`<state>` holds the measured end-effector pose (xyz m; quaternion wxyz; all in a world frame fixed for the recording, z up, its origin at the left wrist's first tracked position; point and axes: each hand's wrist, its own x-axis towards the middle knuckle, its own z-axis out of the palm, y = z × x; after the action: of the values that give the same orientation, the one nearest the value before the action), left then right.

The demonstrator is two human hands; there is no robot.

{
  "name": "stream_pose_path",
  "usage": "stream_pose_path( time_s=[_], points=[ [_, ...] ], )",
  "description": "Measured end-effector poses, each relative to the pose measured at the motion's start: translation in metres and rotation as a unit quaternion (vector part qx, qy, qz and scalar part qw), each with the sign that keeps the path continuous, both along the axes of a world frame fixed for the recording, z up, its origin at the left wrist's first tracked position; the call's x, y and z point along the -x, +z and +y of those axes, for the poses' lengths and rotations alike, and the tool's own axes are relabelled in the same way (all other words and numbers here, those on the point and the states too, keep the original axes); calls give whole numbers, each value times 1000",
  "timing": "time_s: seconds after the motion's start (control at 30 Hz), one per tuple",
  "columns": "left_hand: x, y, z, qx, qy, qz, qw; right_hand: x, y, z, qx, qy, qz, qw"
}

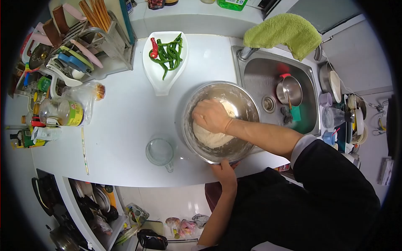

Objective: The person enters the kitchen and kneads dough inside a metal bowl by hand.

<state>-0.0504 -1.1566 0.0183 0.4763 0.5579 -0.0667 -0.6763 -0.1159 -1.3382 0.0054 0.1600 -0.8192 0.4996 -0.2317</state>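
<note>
Kneading, by appearance. Dough sits in steel mixing bowl on table. Right hand presses it, fingers curled; cannot tell if pinching. Left hand: fingers clasping near rim. Next press likely needs firm bracing.

The white counter bears a metal bowl; left of the bowl stand a glass mug, a plate and, farther off, a stick.
</note>
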Motion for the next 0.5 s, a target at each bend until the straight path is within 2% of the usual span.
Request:
stream_pose_path(
  time_s=[0.1,0.17,0.23,0.27,0.3,0.33,0.37,0.43,0.5],
  points=[
    [1,12,-6,20,21,-8,1000,1,-4,-9,-5,8,14,1000],
    [-16,21,-15,-1,7,-55,998,0,-5,-11,-4,16,21,1000],
    [-27,11,-20,4,-16,-58,998,0,-3,-12,-40,14,37,998],
    [-28,10,-23,20,-30,-31,999,0,-1,-15,-32,20,34,999],
    [-29,10,-26,36,-49,-5,998,-1,5,-17,-72,40,31,996],
    [-27,10,-26,40,-44,-13,998,-1,11,-17,-113,55,30,992],
    [-25,9,-24,47,-46,-14,998,2,16,-14,-106,53,30,992],
    [-19,9,-22,50,-11,-4,999,2,54,-3,-193,97,90,972],
    [-16,10,-23,44,-10,0,999,-5,88,17,-220,55,143,963]
  ],
)
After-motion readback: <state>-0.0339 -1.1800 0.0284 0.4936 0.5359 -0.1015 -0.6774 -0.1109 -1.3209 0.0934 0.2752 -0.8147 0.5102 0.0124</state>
